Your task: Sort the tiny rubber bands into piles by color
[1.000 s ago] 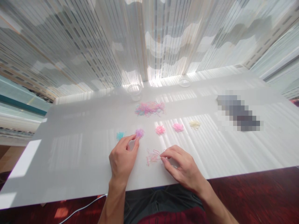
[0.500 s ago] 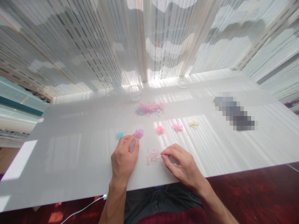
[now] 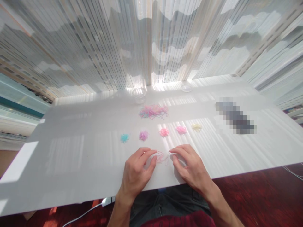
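A small loose pile of pale pink strands (image 3: 161, 157), some looped like little rubber bands, lies on the white table (image 3: 78, 170) between my hands. At its left edge is my left hand (image 3: 139, 168), thumb and index finger apart, fingertips near the strands. My right hand (image 3: 193, 167) rests just right of the pile, its thumb and index finger also apart and nothing visible between them. Beyond my hands sit small heaps in a row: turquoise (image 3: 124, 137), purple (image 3: 143, 135), coral pink (image 3: 164, 132), bright pink (image 3: 181, 130) and pale yellow (image 3: 196, 127).
A larger mixed-colour heap of strands (image 3: 153, 111) lies farther back. Behind it stand a clear round container (image 3: 139, 96) and a clear lid (image 3: 186, 88), near the curtain (image 3: 106, 47). A blurred dark object (image 3: 236, 116) is at right. A white cable (image 3: 82, 216) hangs below the table's front edge.
My left hand has moved from the purple heap down and right to the pale pink pile. My right hand has stayed beside that pile, its thumb and index finger now farther apart.
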The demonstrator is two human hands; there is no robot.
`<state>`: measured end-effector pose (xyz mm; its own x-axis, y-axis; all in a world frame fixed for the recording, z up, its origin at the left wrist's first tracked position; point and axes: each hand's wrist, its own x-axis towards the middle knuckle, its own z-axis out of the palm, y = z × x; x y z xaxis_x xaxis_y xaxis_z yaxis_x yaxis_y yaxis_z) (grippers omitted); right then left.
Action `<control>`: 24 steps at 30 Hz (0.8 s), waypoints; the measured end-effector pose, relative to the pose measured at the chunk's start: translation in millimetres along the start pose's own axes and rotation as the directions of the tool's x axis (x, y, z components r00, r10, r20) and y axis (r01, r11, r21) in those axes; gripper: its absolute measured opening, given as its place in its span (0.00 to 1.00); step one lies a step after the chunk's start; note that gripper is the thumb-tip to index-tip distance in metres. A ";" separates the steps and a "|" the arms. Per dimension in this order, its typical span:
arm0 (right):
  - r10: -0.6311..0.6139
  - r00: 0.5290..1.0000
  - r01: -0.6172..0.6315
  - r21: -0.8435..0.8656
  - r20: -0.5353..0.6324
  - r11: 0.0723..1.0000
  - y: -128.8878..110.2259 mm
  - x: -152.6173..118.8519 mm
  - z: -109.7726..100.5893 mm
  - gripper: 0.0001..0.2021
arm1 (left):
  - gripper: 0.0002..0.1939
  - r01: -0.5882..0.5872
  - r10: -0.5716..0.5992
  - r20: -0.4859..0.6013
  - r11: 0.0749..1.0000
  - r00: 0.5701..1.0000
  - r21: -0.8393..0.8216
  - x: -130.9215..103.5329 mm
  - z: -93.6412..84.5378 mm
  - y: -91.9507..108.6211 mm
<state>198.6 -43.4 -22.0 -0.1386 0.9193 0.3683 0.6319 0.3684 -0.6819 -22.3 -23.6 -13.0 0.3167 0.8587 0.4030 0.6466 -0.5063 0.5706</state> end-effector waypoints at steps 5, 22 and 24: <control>0.043 0.990 -0.028 -0.114 0.135 0.993 -0.6 -5.8 -10.7 0.10 | 0.08 -0.134 0.134 0.015 0.991 0.991 -0.014 -6.2 2.4 0.7; -0.053 0.998 0.059 -0.135 0.046 0.989 8.5 1.7 5.7 0.04 | 0.08 -0.133 0.134 0.015 0.989 0.991 -0.057 -10.3 2.7 -3.0; -0.077 0.995 0.084 -0.130 0.060 0.988 8.0 1.8 4.4 0.06 | 0.08 -0.132 0.134 0.024 0.990 0.991 -0.052 -11.1 3.0 -3.3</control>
<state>200.0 -38.2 -29.6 -0.2320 0.8950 0.3809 0.7118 0.4231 -0.5607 -25.9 -31.2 -21.6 0.4166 0.7849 0.4586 0.5621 -0.6189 0.5486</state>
